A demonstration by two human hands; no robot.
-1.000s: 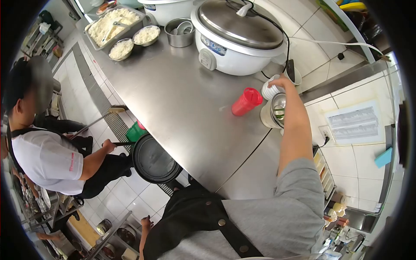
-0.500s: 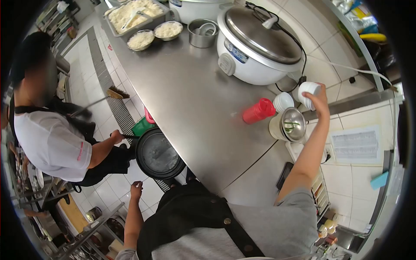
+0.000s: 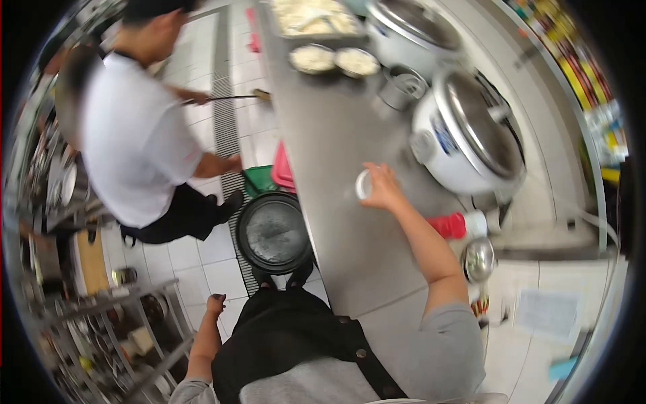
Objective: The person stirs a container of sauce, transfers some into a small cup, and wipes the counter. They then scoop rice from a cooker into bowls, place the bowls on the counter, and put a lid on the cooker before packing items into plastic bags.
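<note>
Over the steel counter (image 3: 336, 168), my right hand (image 3: 382, 186) is closed around a white cup (image 3: 364, 185), slightly blurred. My left hand (image 3: 216, 304) hangs low over the tiled floor with its fingers curled; whether it holds anything is too small to tell. A red bottle (image 3: 449, 225) lies right of my right forearm, beside stacked white cups (image 3: 475, 223). Near them is a metal bowl (image 3: 479, 260) with something green inside. A large white rice cooker (image 3: 447, 145) with a metal lid stands beyond my right hand.
Two bowls of rice (image 3: 312, 59) and a rice tray (image 3: 279, 27) sit at the counter's far end, near a metal pot (image 3: 402, 87). Left of the counter are a round black bin (image 3: 273, 232), a green dustpan (image 3: 261, 180) and a person (image 3: 138, 135) holding a broom.
My right hand has moved left from the wall side to over the counter, holding a white cup. The view has shifted. The person at the left stands closer to the counter.
</note>
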